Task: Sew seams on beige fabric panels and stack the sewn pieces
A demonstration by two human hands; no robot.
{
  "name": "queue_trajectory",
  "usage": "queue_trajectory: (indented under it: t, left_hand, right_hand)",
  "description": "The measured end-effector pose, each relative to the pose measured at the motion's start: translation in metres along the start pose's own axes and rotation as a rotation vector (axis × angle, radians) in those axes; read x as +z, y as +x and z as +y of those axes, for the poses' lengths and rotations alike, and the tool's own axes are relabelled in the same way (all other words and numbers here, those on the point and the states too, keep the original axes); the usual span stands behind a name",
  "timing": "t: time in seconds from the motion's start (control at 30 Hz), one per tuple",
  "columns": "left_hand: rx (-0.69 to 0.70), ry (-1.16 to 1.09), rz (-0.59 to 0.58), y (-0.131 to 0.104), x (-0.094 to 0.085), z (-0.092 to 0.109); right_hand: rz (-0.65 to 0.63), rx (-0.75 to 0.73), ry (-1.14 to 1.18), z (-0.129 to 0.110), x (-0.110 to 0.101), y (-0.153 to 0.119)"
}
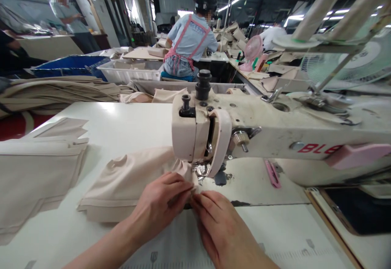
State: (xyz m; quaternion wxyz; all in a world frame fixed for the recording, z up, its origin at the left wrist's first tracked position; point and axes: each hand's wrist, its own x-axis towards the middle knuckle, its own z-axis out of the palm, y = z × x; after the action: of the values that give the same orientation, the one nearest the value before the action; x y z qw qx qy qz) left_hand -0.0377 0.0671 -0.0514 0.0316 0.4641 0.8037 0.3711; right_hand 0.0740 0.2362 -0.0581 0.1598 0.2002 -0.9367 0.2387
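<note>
- Where the needle area of the sewing machine meets the white table, we see both hands pressed onto a beige fabric piece.
- Our left hand lies palm-down on the near right edge of the fabric piece, fingers curled and pinching the cloth just before the presser foot.
- Our right hand rests just beside it, its fingertips meeting those of the left and pinching the same edge.
- We note that the fabric piece lies flat on the table, left of the machine head, its right end bunched under the presser foot.
- A stack of beige cut pieces sits at the left of the table, well apart from the hands.
- A pink tool lies on the table under the machine arm.
- Behind the table, a person in a pink apron sits facing away.
</note>
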Motion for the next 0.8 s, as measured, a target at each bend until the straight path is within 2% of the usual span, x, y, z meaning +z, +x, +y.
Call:
queue_trajectory:
  t: [0.1,0.2,0.4,0.57,0.8]
  left_hand:
    - [0.054,0.085,0.002,-0.001,0.005,-0.002]
    - [0.044,0.106,0.029,0.004,0.008,-0.007]
    - [0.092,0.007,0.086,0.022,0.003,-0.02]
    - [0.028,-0.045,0.035,0.025,0.0,-0.024]
    - [0.047,-0.044,0.159,0.024,0.006,-0.019]
  right_hand:
    - [-0.019,-0.015,0.007,0.003,0.001,0.002]
    - [-0.037,-0.002,0.011,0.008,0.0,0.007]
    - [-0.098,0.087,0.037,0.017,0.002,0.017]
    - [-0.086,0.151,0.096,0.017,0.003,0.015]
    - [-0.063,0.128,0.114,0.021,0.007,0.012]
